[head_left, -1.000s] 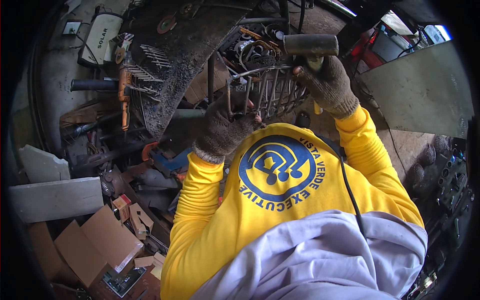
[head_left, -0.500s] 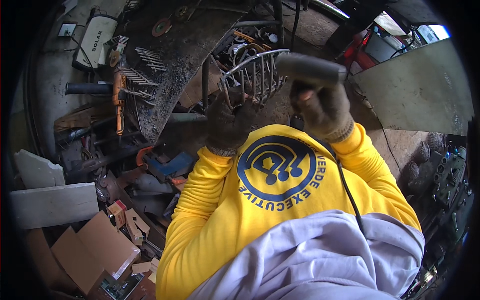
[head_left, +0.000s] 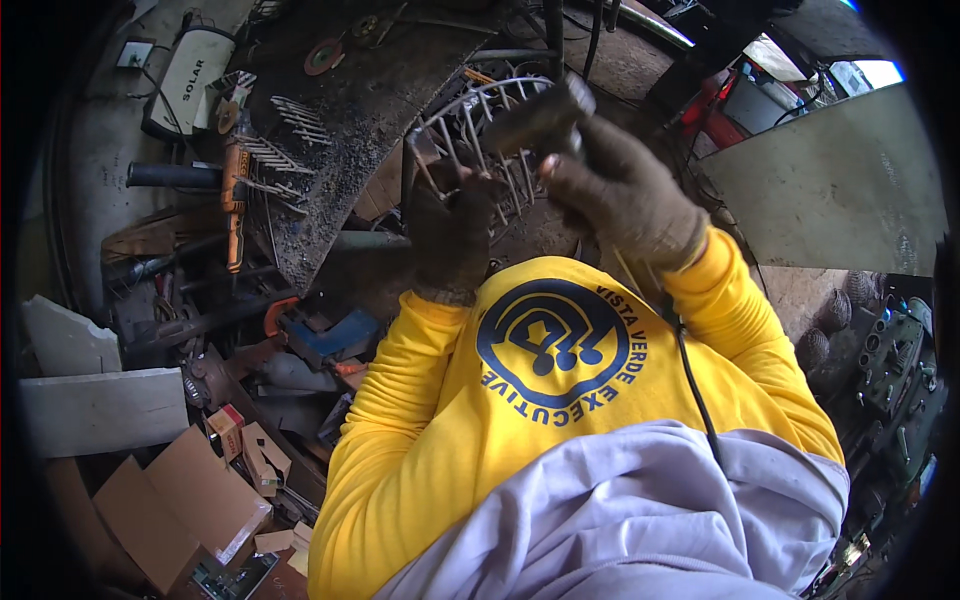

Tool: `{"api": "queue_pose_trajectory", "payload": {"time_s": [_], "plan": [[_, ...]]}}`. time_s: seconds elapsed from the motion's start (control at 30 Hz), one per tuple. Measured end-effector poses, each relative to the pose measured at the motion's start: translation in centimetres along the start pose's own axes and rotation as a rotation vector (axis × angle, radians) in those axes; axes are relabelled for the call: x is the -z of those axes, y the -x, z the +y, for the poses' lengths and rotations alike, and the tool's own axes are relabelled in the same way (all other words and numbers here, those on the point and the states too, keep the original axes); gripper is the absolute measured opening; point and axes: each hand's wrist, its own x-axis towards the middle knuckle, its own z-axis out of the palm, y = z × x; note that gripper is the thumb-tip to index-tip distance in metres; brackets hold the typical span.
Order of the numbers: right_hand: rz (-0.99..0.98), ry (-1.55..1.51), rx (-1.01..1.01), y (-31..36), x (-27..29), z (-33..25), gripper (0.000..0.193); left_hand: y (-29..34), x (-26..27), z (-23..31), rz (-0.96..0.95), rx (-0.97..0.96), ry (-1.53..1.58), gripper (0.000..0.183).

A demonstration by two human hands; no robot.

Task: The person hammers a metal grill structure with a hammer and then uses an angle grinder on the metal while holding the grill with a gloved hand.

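My gloved right hand [head_left: 635, 195] is closed around the handle of a hammer [head_left: 530, 118]. The hammer's thick dark head, blurred by motion, hangs over a curved metal rack [head_left: 472, 122] made of several thin bars joined to a rim. On the rack's near left side is my gloved left hand [head_left: 448, 230], its fingers closed around the bars. Part of the rack is hidden behind the hammer and the left hand. Whether the hammer head touches the bars, I cannot tell.
A grit-covered metal bench [head_left: 350, 140] at the left carries several comb-like metal pieces [head_left: 300, 120]. An orange angle grinder [head_left: 236, 190] lies at its left edge. Cardboard boxes [head_left: 205, 490] sit lower left. To the right are a large metal sheet [head_left: 830, 180] and a green machine [head_left: 895, 370].
The hammer has swung left and tilted, with my right hand following it. The rack has shifted left and turned in my left hand.
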Motion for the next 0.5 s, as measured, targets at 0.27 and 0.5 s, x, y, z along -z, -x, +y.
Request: {"api": "queue_pose_trajectory", "payload": {"time_s": [0.27, 0.5], "plan": [[0.337, -0.258, 0.028, 0.6, 2.9, 3.1, 0.033, -0.7, 0.5, 0.7, 0.118, -0.107, -0.029, 0.016], [0.307, -0.185, -0.006, 0.7, 2.4, 5.4, 0.035, -0.7, 0.4, 0.0, 0.063, -0.091, -0.108, 0.017]]}}
